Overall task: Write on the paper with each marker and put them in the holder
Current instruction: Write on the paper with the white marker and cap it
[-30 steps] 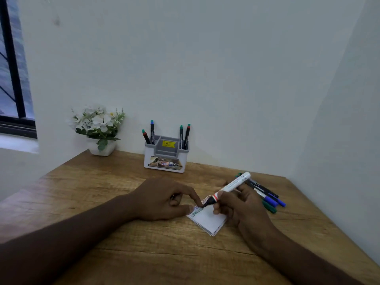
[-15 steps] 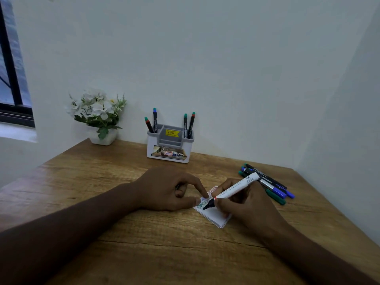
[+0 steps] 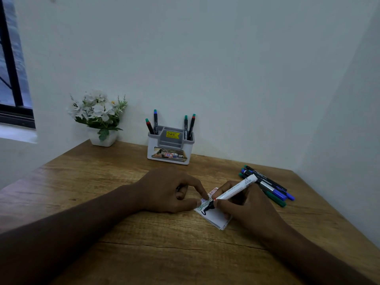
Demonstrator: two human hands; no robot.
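Observation:
A small white paper (image 3: 216, 218) lies on the wooden desk (image 3: 123, 182), with red, blue and green scribbles along its far edge. My right hand (image 3: 244, 206) grips a white marker (image 3: 234, 192) whose black tip touches the paper beside a short black stroke. My left hand (image 3: 170, 192) pins the paper's left corner with forefinger and thumb. A grey and white holder (image 3: 168, 157) stands at the back against the wall with several markers (image 3: 155, 122) upright in it. Several loose markers (image 3: 273, 190) lie to the right of my right hand.
A white pot of artificial flowers (image 3: 98, 118) sits at the back left next to the wall. Walls close the desk at the back and on the right. A dark window frame (image 3: 12, 79) is at far left.
The marker tip has come down onto the paper and a short black stroke has appeared. The view has tilted down slightly; my left hand stays on the paper.

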